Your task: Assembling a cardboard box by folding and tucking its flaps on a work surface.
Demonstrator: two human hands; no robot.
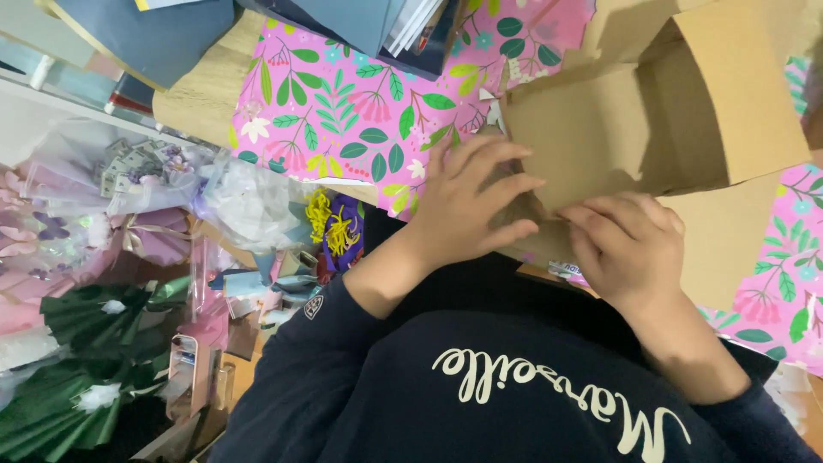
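Box: your plain brown cardboard box [634,129] sits right of centre, flaps open.
Hands: your left hand [467,201] lies spread flat on its near flap; your right hand [626,244] presses curled fingers there.
Room: pink floral paper [343,111] covers the desk; bouquets [103,257] crowd the left of the frame.

Your table [201,103] is light wood, mostly covered by pink floral wrapping paper [343,111]. The brown cardboard box [651,111] sits on that paper. A stack of blue folders [163,30] lies at the far edge.
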